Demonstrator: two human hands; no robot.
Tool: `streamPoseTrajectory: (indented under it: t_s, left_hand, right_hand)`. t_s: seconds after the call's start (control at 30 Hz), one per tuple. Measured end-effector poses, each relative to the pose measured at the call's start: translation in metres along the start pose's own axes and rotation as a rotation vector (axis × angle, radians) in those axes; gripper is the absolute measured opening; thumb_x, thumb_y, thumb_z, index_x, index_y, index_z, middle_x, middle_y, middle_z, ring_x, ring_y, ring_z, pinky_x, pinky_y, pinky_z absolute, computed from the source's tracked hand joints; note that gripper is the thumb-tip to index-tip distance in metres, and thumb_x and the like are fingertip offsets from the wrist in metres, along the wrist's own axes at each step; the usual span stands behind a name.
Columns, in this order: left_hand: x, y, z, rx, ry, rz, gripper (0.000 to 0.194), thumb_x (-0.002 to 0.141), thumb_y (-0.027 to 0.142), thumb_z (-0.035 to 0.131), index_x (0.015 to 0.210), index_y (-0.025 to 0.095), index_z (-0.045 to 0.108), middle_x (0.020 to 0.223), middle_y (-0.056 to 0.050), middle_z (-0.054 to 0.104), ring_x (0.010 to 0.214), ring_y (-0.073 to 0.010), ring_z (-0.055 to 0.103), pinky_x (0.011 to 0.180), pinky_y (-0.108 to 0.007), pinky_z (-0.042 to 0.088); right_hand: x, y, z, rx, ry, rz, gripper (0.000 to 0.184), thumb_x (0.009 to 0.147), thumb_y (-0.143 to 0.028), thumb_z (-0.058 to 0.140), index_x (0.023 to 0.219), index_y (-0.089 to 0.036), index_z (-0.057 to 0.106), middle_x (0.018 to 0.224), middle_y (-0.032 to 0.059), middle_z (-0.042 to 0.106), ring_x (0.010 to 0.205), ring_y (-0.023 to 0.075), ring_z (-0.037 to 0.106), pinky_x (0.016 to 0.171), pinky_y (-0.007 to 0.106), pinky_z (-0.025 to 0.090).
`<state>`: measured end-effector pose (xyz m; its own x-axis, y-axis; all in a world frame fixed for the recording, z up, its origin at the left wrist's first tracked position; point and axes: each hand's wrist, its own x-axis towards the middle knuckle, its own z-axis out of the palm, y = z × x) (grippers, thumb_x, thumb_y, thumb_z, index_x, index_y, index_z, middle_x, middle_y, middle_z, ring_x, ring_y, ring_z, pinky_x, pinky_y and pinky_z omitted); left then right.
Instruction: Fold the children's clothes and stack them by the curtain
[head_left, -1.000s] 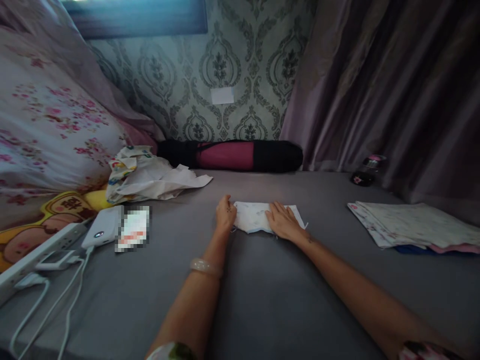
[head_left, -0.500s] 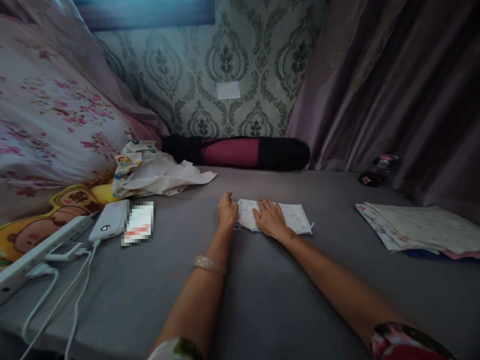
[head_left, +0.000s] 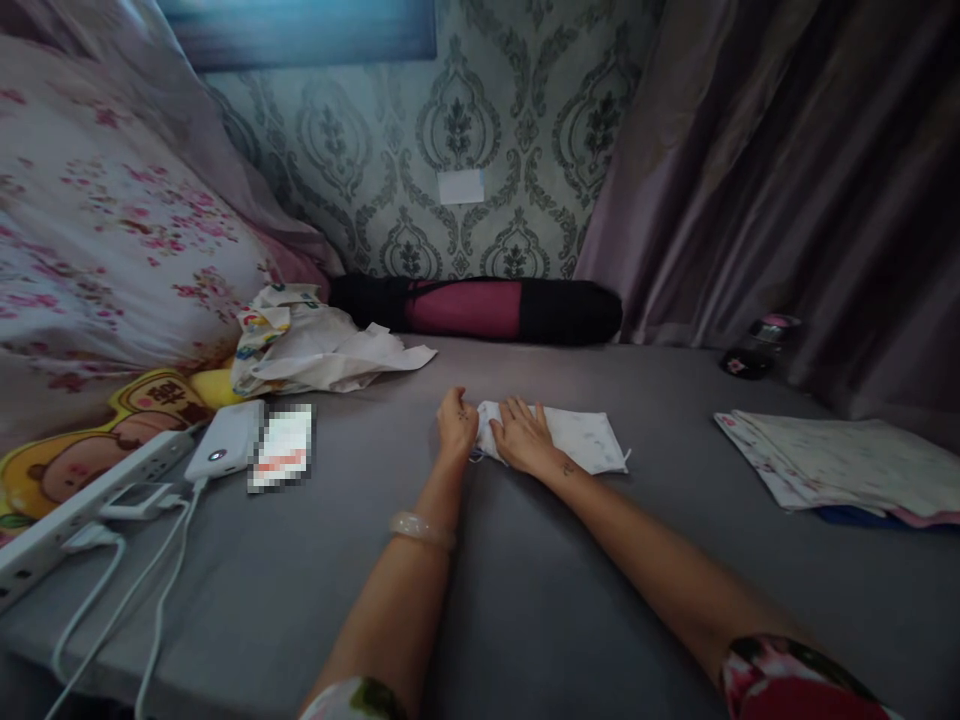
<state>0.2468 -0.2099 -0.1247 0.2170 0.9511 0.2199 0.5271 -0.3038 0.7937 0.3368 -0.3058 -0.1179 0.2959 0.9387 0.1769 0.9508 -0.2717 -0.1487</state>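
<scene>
A flat, folded white cloth (head_left: 589, 438) with faint markings and small ties at its ends lies on the grey bed sheet. At its left end, my left hand (head_left: 457, 425) is closed, with the fingers curled against the cloth's edge. The fingertips are hidden. My right hand (head_left: 523, 434) lies palm down on the left half of the cloth, its fingers stretched out and somewhat spread. A pale bangle (head_left: 421, 530) circles my left wrist.
Left are a white power strip (head_left: 97, 508) with cables, a white power bank (head_left: 226, 440) and a blurred card (head_left: 283, 447). Behind lie crumpled fabric (head_left: 319, 345) and a black-and-red roll (head_left: 469, 308). Right are folded cloths (head_left: 832, 460) and a dark jar (head_left: 754, 350).
My right hand has slid left along the cloth, closer to my left hand, and more of the cloth's right part shows. My left hand stays at the left edge.
</scene>
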Motion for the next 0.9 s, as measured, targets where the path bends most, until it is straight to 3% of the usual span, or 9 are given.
streamPoseTrajectory:
  t_s: [0.37, 0.7, 0.8, 0.9]
  left_hand:
    - [-0.001, 0.005, -0.004, 0.012, -0.008, -0.01, 0.042, 0.084, 0.007, 0.037, 0.121, 0.012, 0.058, 0.122, -0.013, 0.064, 0.117, -0.0199, 0.057, 0.1, -0.032, 0.042]
    - [0.002, 0.001, -0.002, -0.009, 0.026, 0.008, 0.038, 0.086, 0.009, 0.038, 0.116, 0.013, 0.06, 0.117, -0.012, 0.066, 0.112, -0.0206, 0.059, 0.097, -0.033, 0.044]
    - [0.002, 0.0, 0.002, -0.027, 0.016, 0.084, 0.034, 0.088, 0.013, 0.039, 0.113, 0.013, 0.062, 0.112, -0.012, 0.068, 0.106, -0.0202, 0.062, 0.094, -0.032, 0.045]
    - [-0.002, 0.0, 0.009, -0.026, -0.074, 0.242, 0.031, 0.09, 0.019, 0.041, 0.112, 0.016, 0.062, 0.106, -0.01, 0.07, 0.101, -0.0198, 0.064, 0.091, -0.032, 0.047]
  right_hand:
    - [0.004, -0.011, 0.004, 0.035, -0.052, 0.014, 0.058, 0.098, -0.04, 0.018, 0.143, -0.007, 0.036, 0.148, 0.0162, 0.036, 0.139, 0.0266, 0.027, 0.113, 0.047, 0.013]
    - [0.008, -0.025, 0.008, 0.06, -0.092, -0.043, 0.058, 0.097, -0.034, 0.017, 0.144, -0.003, 0.032, 0.152, 0.0169, 0.029, 0.14, 0.0263, 0.024, 0.113, 0.046, 0.015]
    - [0.007, -0.017, 0.002, 0.1, -0.078, -0.071, 0.056, 0.097, -0.032, 0.018, 0.143, -0.004, 0.034, 0.151, 0.0166, 0.032, 0.139, 0.0256, 0.028, 0.112, 0.045, 0.018]
    - [-0.001, -0.002, -0.006, 0.073, 0.01, -0.052, 0.054, 0.095, -0.027, 0.023, 0.142, -0.004, 0.035, 0.149, 0.0172, 0.034, 0.138, 0.0269, 0.028, 0.112, 0.048, 0.016]
